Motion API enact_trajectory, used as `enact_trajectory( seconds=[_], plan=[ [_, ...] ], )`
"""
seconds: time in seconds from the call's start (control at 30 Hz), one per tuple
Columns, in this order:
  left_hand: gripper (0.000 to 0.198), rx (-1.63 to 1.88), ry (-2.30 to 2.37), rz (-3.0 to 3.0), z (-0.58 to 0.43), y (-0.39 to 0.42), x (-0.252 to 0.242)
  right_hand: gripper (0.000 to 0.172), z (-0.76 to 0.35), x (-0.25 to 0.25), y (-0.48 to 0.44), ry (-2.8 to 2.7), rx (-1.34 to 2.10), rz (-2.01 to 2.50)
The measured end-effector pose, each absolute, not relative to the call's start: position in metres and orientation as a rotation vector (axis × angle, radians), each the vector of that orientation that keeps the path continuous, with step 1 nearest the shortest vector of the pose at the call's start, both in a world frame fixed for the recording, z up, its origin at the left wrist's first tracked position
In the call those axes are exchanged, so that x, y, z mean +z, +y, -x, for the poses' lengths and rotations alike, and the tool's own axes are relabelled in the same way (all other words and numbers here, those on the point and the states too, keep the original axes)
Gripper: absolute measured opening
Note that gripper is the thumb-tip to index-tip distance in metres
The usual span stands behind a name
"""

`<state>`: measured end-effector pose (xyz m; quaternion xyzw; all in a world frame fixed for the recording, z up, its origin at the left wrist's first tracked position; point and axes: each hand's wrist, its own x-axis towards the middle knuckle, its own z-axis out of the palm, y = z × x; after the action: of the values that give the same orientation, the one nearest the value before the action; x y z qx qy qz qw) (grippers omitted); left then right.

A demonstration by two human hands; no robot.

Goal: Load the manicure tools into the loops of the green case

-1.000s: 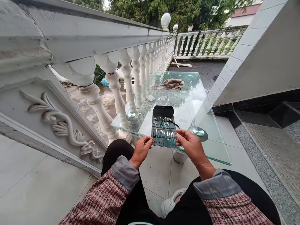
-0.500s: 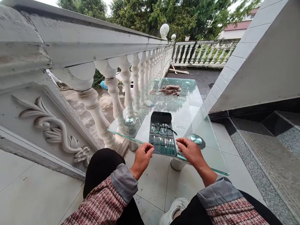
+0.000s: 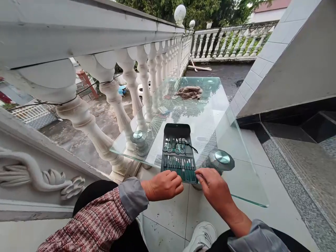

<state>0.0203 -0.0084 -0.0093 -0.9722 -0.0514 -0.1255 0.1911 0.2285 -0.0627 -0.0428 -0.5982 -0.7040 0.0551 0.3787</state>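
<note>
An unfolded black manicure set case (image 3: 177, 127) lies on the glass table. Small scissors (image 3: 180, 148), clippers and other tools sit in its upper half. Several slim tools with green handles (image 3: 187, 175) are strapped side by side in the lower half. My left hand (image 3: 165, 185) is closed with its fingers curled, in front of the case's lower left part; what it holds, if anything, is hidden. With thumb and fingers together, my right hand (image 3: 214, 185) pinches the lower right corner of the case.
The glass table (image 3: 236, 178) has round metal-topped supports (image 3: 222, 159). A crumpled brown cloth (image 3: 189, 92) and a small box (image 3: 163, 110) lie farther back. White balusters (image 3: 115, 101) line the left; stone steps (image 3: 301, 157) rise at right.
My left hand has turned palm down and curled its fingers, shifting in front of the case's lower edge. My right hand has closed in on the case's lower right corner. The view has tilted down.
</note>
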Motion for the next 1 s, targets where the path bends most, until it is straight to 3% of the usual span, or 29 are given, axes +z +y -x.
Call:
enact_trajectory(
  seconds=[0.17, 0.53, 0.83, 1.0],
  plan=[
    [0.012, -0.331, -0.060, 2.724, -0.019, -0.001, -0.015, 0.016, -0.224, -0.044, -0.072, -1.898, 0.026, 1.483],
    [0.009, -0.399, 0.067, 2.849, 0.001, 0.002, -0.011, 0.012, -0.217, -0.033, -0.060, -1.776, 0.270, 1.471],
    [0.025, -0.457, 0.156, 2.772, -0.008, 0.000, -0.014, 0.015, -0.217, -0.030, -0.037, -1.497, 0.490, 1.591],
    [0.039, -0.305, 0.179, 2.772, -0.021, 0.000, -0.025, 0.022, -0.226, -0.028, -0.011, -1.311, 0.798, 1.708]
  ],
)
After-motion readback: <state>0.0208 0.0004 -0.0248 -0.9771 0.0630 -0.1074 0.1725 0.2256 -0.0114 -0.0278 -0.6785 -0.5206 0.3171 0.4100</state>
